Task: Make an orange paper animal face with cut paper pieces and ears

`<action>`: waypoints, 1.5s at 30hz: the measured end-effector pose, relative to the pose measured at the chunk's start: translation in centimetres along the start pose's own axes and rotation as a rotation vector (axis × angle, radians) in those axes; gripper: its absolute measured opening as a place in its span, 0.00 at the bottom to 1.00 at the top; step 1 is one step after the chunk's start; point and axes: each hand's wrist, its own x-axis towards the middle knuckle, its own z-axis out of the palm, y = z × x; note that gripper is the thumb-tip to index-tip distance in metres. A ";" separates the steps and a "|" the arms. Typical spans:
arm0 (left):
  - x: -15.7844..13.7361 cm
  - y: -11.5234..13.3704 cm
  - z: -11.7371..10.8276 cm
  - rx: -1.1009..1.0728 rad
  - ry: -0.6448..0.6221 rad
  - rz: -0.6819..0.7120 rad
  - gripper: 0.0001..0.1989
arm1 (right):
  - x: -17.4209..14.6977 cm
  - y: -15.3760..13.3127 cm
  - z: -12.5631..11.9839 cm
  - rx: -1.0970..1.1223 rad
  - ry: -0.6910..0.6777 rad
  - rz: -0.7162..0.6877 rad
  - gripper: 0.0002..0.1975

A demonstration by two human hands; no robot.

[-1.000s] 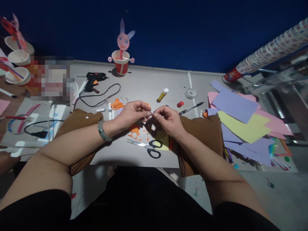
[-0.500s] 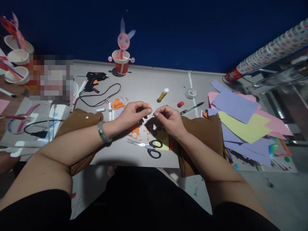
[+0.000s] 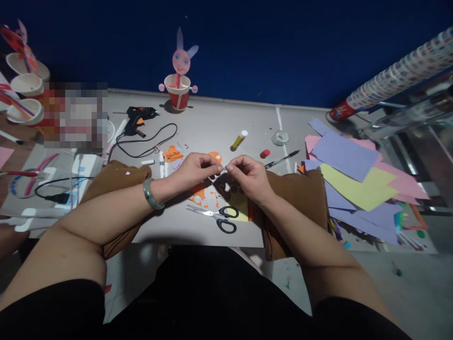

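My left hand [image 3: 200, 171] and my right hand [image 3: 249, 175] meet fingertip to fingertip over the middle of the table. Both pinch at something tiny between them that is too small to name. Just beyond my left fingers lies an orange paper circle [image 3: 215, 157] with a pale spot. Below the hands are orange paper scraps [image 3: 198, 194] and a yellow paper piece [image 3: 240, 212]. Black-handled scissors [image 3: 214, 214] lie slightly spread in front of them. Behind stands a glue stick [image 3: 239, 140], uncapped, with its red cap [image 3: 265, 153] lying to the right.
A paper cup with a rabbit figure [image 3: 178, 97] stands at the back. A hot glue gun [image 3: 136, 119] with its cord lies left. On the right are a tape roll [image 3: 280, 137], a black pen [image 3: 283, 160], coloured paper sheets [image 3: 345, 153] and a long cup stack [image 3: 396, 78].
My fingertips have come closer together, and my left hand has dropped slightly. More of the orange circle shows behind it. The things on the table have stayed put.
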 end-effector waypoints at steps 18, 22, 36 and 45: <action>-0.1 0.3 0.6 -0.239 -0.039 -0.179 0.10 | 0.1 -0.1 0.0 0.169 -0.103 0.178 0.19; -0.1 0.3 0.7 -0.281 -0.053 -0.208 0.10 | 0.1 -0.1 0.0 0.164 -0.115 0.168 0.19; -0.1 0.5 0.6 -0.321 -0.098 -0.244 0.09 | 0.2 -0.3 -0.1 0.187 -0.062 0.200 0.18; -0.3 0.6 0.5 -0.294 -0.096 -0.266 0.09 | 0.2 -0.2 -0.1 0.179 -0.051 0.194 0.17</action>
